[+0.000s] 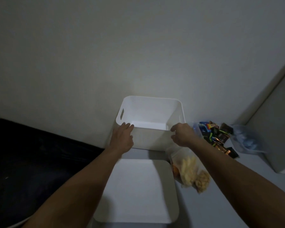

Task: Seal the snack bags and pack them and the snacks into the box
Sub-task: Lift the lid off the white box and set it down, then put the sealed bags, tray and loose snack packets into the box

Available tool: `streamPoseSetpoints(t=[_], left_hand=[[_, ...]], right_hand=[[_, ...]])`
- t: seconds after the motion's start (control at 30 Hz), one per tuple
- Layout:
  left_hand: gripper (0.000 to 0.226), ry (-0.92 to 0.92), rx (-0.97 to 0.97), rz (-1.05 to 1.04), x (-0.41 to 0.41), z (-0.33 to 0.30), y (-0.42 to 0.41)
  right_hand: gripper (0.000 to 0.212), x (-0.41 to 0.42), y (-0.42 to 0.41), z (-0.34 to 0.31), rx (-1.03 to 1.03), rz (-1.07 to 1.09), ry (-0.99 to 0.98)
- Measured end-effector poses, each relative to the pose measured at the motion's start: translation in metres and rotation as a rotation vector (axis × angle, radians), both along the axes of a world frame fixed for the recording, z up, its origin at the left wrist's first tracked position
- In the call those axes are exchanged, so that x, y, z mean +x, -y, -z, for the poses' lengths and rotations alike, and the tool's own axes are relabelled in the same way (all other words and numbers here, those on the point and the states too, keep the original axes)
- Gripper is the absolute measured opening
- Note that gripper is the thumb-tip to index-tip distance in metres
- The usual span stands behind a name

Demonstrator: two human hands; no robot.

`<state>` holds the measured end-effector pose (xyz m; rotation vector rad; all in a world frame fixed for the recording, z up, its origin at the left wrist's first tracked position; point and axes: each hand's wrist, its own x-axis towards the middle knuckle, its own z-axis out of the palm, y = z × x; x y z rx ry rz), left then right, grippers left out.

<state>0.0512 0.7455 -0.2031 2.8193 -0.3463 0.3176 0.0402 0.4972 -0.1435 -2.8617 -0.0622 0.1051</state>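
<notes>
Both hands are resting on the near rim of the white box [150, 112], which is sitting empty against the wall: the left hand [122, 139] is lying flat with fingers spread over the near-left corner, and the right hand [182, 134] is curling at the near-right corner, though the dim light is making it hard to tell whether it is actually gripping. Just right of the box, a clear snack bag [190, 170] of pale and orange snacks is lying half under the right forearm, so dragging the box could be crushing or spilling it, since it appears unsealed. Further right of the box, the wrapped snacks [215, 135] and another clear bag [244, 139] are waiting, easy to knock aside. The white lid [136, 190], lying directly in front of the box, is crowding the working space.
</notes>
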Motion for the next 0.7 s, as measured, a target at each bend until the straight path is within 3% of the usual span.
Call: streamPoseSetpoints(t=[0.43, 0.6, 0.7], left_hand=[[0.070, -0.009, -0.107, -0.001, -0.005, 0.023, -0.001], [0.076, 0.147, -0.167, -0.155, -0.022, 0.051, -0.010], [0.071, -0.059, -0.091, -0.336, -0.037, 0.073, -0.019]], right_hand=[[0.041, -0.004, 0.006, 0.015, -0.009, -0.067, -0.009], [0.028, -0.016, -0.012, 0.029, -0.074, -0.150, 0.325], [0.026, -0.035, -0.028, 0.051, 0.075, -0.311, 0.407]])
